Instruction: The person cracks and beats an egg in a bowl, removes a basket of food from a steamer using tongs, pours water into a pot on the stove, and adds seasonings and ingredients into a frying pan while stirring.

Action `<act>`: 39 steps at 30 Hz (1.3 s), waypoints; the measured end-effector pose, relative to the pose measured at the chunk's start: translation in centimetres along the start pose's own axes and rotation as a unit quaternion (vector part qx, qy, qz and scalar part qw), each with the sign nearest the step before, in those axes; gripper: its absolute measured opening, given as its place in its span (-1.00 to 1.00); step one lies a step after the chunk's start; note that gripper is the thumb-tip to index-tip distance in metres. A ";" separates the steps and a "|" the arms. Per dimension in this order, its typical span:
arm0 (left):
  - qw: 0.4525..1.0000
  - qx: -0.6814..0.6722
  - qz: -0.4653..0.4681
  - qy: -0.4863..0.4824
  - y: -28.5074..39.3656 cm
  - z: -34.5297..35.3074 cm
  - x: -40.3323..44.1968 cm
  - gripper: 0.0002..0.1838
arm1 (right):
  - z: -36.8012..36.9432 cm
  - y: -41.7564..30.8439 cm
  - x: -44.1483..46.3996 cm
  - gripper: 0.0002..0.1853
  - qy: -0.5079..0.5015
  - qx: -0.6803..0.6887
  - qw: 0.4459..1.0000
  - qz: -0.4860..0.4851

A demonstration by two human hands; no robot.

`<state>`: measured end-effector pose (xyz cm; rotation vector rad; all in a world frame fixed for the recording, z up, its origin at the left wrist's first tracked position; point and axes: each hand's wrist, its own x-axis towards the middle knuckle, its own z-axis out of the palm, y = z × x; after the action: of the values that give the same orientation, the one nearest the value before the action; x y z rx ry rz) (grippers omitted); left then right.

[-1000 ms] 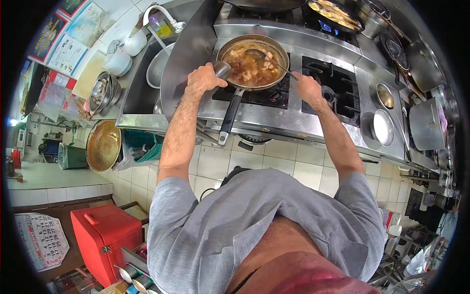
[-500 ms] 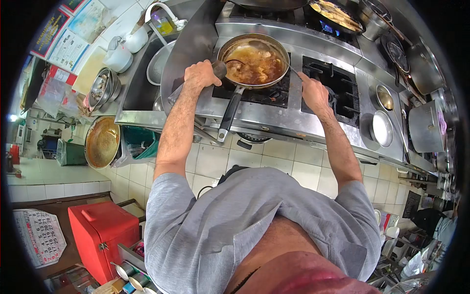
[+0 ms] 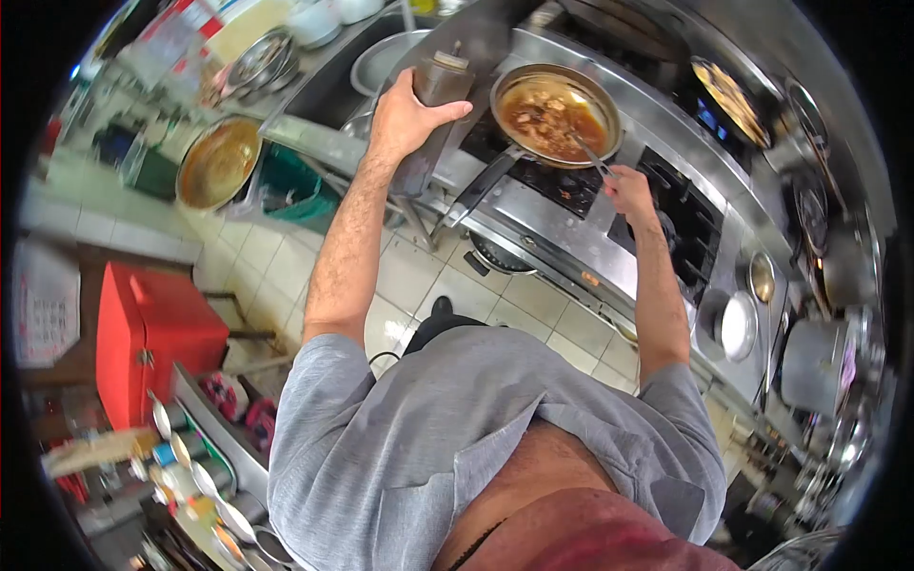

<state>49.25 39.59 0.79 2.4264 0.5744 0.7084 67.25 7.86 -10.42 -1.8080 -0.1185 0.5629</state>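
Observation:
A dark bottle with a pale cap (image 3: 444,84) stands roughly upright in my left hand (image 3: 404,122), left of the frying pan (image 3: 613,100). My fingers wrap around it, partly hidden behind it. Browned pieces of food in amber liquid (image 3: 547,116) lie in the pan, which sits on the stove with its black handle (image 3: 484,186) pointing toward me. My right hand (image 3: 629,193) grips a thin metal utensil (image 3: 594,158); its far end dips into the food, so its kind is hidden. Neither hand touches the pan.
Right of the pan is another burner grate (image 3: 681,219). Beyond it are a white bowl (image 3: 739,325) and a ladle (image 3: 762,281). A second pan with long pieces of food (image 3: 731,100) sits over a blue flame. The sink (image 3: 333,86) is at left.
My left hand has drawn the bottle back from the pan's edge and turned it upright. My right hand has brought the utensil's end deeper into the food. The whole view has rotated.

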 end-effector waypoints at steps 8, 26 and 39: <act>0.964 -0.130 -0.093 0.212 -4.5 -14.2 -14.1 -0.11 | -1.2 -2.5 -2.7 -0.63 -0.138 -0.162 0.974 -0.083; 0.645 0.254 -0.172 0.699 -21.9 -54.8 -56.0 -0.25 | 5.7 -0.9 -4.2 -0.55 0.273 -0.516 0.773 -0.246; 0.491 0.367 -0.444 0.654 -34.6 -52.8 -68.6 -0.16 | 12.9 -0.9 -7.7 -0.58 0.343 -0.415 0.825 -0.173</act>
<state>-43.09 49.68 -6.85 1.0097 2.8614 1.9100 55.10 16.66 -9.82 -2.6421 -0.2109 -0.5209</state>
